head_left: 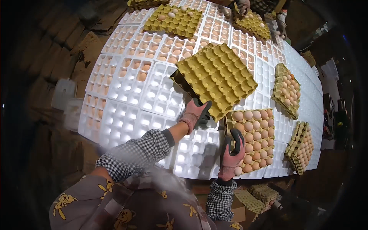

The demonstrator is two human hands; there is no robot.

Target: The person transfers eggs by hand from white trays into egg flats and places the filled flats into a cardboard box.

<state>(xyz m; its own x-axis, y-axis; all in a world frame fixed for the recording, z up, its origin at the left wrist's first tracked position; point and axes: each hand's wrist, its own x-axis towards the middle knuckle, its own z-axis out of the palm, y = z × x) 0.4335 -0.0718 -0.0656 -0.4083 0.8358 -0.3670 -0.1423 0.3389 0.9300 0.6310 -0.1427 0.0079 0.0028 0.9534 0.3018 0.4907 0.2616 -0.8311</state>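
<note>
Head view: the left hand (196,114), gloved, is at the near left edge of the empty tray (216,74), a yellow-brown cupped sheet that lies tilted above the white trays (119,119). Its thumb stands out from the bent fingers; whether they pinch the rim or only rest against it, I cannot tell. The right hand (232,151) is curved at the left side of the egg tray (229,122), thumb and fingertips apart with a gap between; whether it grips the rim is also unclear. The egg tray's eggs (248,147) sit in rows, right beside the empty tray's near corner.

For good handling, I would judge it best to lift the empty tray clear of the eggs before shifting it sideways, since that low corner could knock the nearest row. The right hand should steady the egg tray by its rim, keeping fingertips off the shells. A light, wide hold suits the empty tray, which probably bends easily.
</note>
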